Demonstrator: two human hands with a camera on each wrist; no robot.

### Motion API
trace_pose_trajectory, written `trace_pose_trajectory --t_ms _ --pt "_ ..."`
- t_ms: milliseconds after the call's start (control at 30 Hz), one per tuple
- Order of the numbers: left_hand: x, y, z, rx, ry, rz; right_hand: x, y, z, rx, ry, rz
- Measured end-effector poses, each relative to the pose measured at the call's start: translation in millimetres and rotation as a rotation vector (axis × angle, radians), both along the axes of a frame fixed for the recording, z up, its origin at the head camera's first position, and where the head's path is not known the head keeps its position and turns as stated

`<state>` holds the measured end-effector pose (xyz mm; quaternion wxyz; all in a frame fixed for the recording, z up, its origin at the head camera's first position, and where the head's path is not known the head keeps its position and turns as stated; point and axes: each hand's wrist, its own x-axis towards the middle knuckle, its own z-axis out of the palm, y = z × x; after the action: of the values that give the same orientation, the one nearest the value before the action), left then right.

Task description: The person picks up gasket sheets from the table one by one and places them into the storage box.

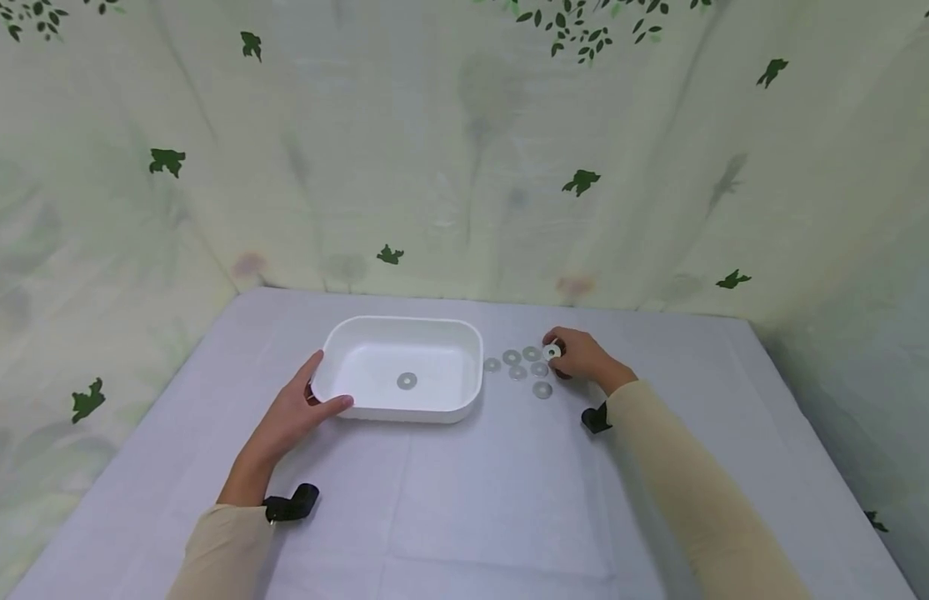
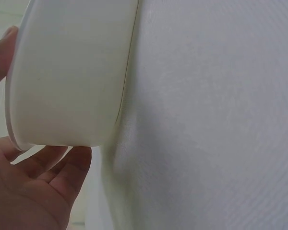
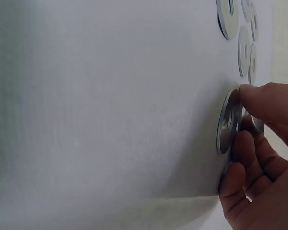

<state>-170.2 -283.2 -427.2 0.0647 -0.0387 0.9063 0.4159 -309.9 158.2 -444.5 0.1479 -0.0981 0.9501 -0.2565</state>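
Observation:
A white rectangular tray [image 1: 447, 414] with rounded corners stands on the table, a single flat metal washer [image 1: 407, 381] lying inside it. My left hand [image 1: 297, 415] grips the tray's near left corner, thumb over the front rim and fingers along the left side. In the left wrist view, fingertips [image 2: 79, 158] touch the tray's outer wall [image 2: 72, 86]. To the right of the tray, my right hand [image 1: 581, 353] pinches a washer [image 3: 229, 122] between thumb and fingers, low over the cloth. Several more washers [image 1: 511, 357] lie flat between that hand and the tray.
A white cloth [image 1: 501, 500] covers the table. Behind it hangs a pale curtain [image 1: 434, 167] with green leaf prints, close to the table's back edge. Black camera mounts [image 1: 293, 503] sit on both wrists, below light sleeves.

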Motion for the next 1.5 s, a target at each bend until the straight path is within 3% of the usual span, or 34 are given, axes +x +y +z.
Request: trace_pose_trajectory --t_ms 300,500,667,900,1233,1500 --pt "-0.7 0.6 2.8 0.009 -0.006 0.006 -3.5 7.5 8.3 0.021 0.107 0.084" --pt "1.2 -0.5 0.5 0.030 -0.010 0.009 -8.3 14.4 30.9 -0.051 0.217 0.093" --pt "2.8 1.2 1.4 0.021 -0.023 0.020 -8.2 8.0 51.6 -0.141 0.236 0.095" --pt "2.3 2.8 2.6 0.006 -0.019 0.009 -0.3 -13.2 74.1 -0.201 0.227 0.148" --pt "1.1 3.9 4.9 0.017 -0.027 0.006 15.9 -69.3 112.2 -0.250 0.242 0.332" --pt "-0.8 3.9 2.5 0.014 -0.029 0.013 21.3 -110.2 118.0 -0.262 0.199 0.406"
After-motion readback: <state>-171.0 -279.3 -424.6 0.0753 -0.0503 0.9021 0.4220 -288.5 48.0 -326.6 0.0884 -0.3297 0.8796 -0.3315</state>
